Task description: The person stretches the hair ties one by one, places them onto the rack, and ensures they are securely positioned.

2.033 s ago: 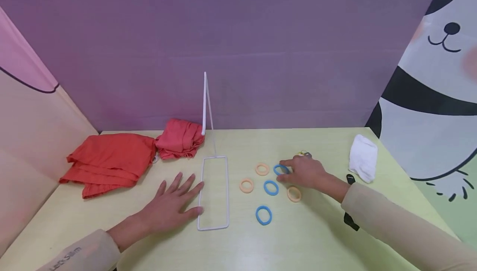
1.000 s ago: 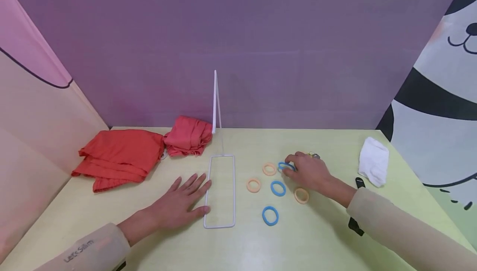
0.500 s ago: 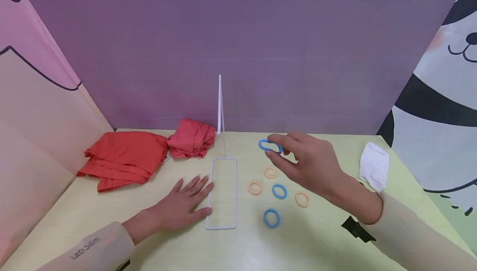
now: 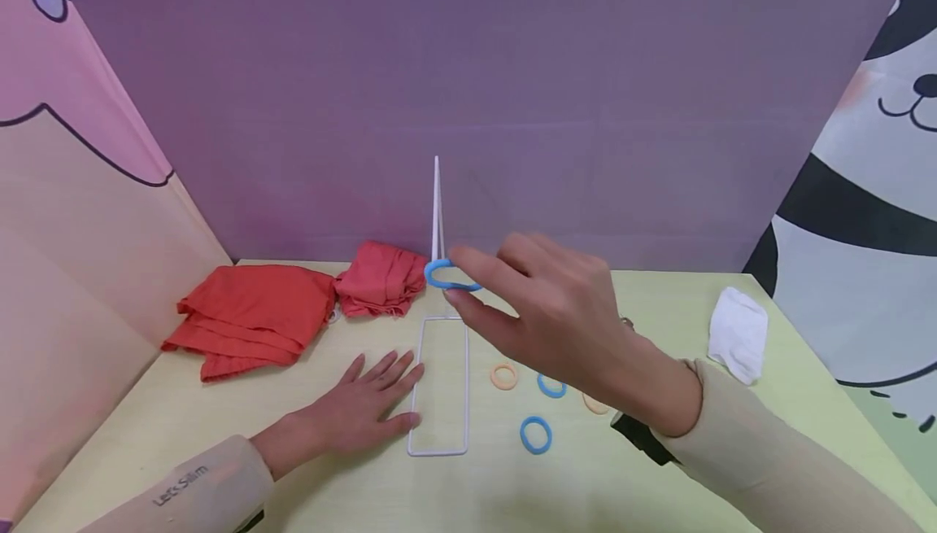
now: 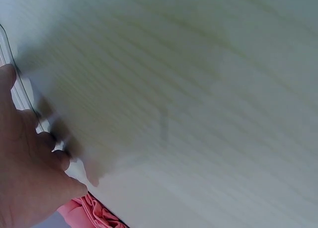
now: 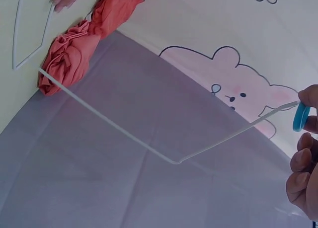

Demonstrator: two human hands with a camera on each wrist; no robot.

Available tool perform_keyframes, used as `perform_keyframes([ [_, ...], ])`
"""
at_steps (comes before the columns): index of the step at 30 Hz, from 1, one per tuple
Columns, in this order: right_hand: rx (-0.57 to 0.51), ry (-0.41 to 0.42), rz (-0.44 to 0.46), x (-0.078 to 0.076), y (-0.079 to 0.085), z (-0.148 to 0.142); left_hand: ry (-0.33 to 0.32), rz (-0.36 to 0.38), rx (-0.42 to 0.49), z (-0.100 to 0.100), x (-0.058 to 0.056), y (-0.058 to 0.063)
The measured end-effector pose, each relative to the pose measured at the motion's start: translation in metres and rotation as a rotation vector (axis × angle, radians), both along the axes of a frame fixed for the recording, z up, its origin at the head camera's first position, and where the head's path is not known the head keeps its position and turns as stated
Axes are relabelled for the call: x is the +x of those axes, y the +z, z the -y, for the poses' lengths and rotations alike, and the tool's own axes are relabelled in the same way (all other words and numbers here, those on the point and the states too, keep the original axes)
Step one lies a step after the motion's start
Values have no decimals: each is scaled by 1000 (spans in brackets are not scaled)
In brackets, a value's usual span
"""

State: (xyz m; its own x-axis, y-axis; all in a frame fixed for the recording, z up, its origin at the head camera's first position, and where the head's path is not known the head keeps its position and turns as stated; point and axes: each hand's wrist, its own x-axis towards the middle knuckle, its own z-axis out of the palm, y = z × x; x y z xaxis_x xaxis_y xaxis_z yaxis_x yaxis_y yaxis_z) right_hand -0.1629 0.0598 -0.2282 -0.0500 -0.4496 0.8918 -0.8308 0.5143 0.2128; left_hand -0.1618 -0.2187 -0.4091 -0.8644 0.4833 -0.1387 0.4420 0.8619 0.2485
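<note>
Purple backdrop (image 4: 527, 45): it is rising behind all other things.
Worktop (image 4: 410, 504): it is carrying the cloths, the stand and the rings.
Panda picture (image 4: 842, 281): it is covering the wall at the right side.
Red cloth (image 4: 256, 317): it is lying folded at the far left part.
Wire stand (image 4: 466, 386): its rectangular base is resting flat on the worktop, and its white rod is rising from the far end and bending back toward the person.
Right hand (image 4: 556, 305): it is hovering above the worktop; the grip is narrow, thumb and index finger are pinching one blue ring (image 4: 429, 277).
Left hand (image 4: 369, 403): it is lying flat with the fingers spread, so the grip is wide; fingertips and thumb are resting at the left bar of the base.
Red bundle (image 4: 381, 279): it is sitting just beside the red cloth.
White cloth (image 4: 738, 334): it is lying near the right edge.
Blue ring: it is staying in the air at the free end of the rod; whether it is going around the rod, I cannot tell.
Second blue ring (image 4: 523, 435) and third blue ring (image 4: 554, 395): they are lying right of the base.
Orange ring (image 4: 494, 376): it is lying nearer to the base.
Another orange ring (image 4: 594, 408): it is hiding partly behind the right hand.
</note>
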Motion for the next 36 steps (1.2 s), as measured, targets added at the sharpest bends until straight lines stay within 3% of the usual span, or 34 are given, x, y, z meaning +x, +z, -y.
perform_keyframes([
  [9, 8, -70, -68, -26, -8, 14, -6, 5, -15, 1, -1, -4],
  [18, 1, -169, -166, -60, -3, 34, 9, 2, -20, 1, -2, -5],
  [27, -11, -247, -152, -99, -11, 41, -3, 19, -22, -3, 0, -3],
  [36, -20, -310, -87, -120, -9, 44, -20, 5, -28, -7, -3, 1],
])
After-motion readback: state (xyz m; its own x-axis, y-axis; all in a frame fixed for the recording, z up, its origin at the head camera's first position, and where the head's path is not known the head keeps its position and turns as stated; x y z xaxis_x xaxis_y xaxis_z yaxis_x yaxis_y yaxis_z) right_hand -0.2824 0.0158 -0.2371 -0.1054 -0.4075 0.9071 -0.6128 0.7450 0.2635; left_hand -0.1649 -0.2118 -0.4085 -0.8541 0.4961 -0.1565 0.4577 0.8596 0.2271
